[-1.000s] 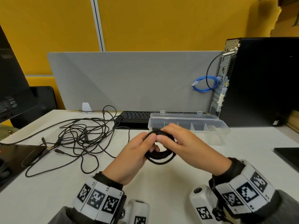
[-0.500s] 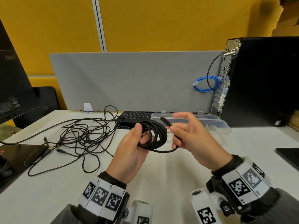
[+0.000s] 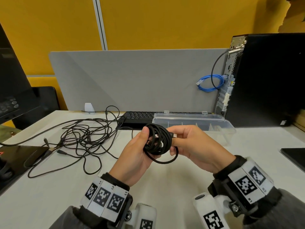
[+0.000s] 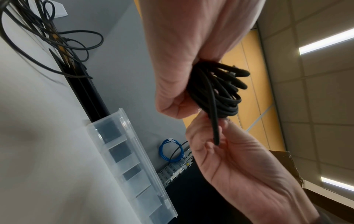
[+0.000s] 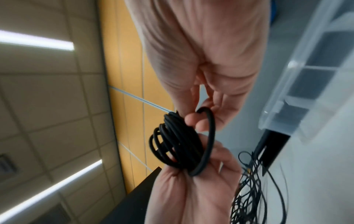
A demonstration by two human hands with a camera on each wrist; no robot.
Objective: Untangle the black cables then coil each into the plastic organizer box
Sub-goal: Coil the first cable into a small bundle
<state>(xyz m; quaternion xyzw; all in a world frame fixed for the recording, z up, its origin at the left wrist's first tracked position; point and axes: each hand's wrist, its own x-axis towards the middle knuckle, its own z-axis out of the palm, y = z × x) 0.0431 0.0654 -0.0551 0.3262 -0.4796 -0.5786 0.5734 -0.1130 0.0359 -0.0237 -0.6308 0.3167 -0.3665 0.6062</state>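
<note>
Coiled black cable (image 3: 156,141), a matte round bundle with one loose loop hanging, is held above the desk's (image 3: 165,179) middle: left hand (image 3: 137,156) grips the bundle, right hand (image 3: 194,146) pinches its metal-tipped plug end. Clear plastic organizer box (image 3: 229,129) (lid open, compartments look empty) sits at the back edge beside the keyboard (image 3: 137,115). One cable nearly coiled, none boxed; thin tangled cables (image 3: 85,138) are left toward the left edge.

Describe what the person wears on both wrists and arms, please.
Both bare hands, left hand and right hand, come out of dark grey sleeves. Each wrist carries a white band printed with black square marker codes, plus a white camera mount bearing another code.
</note>
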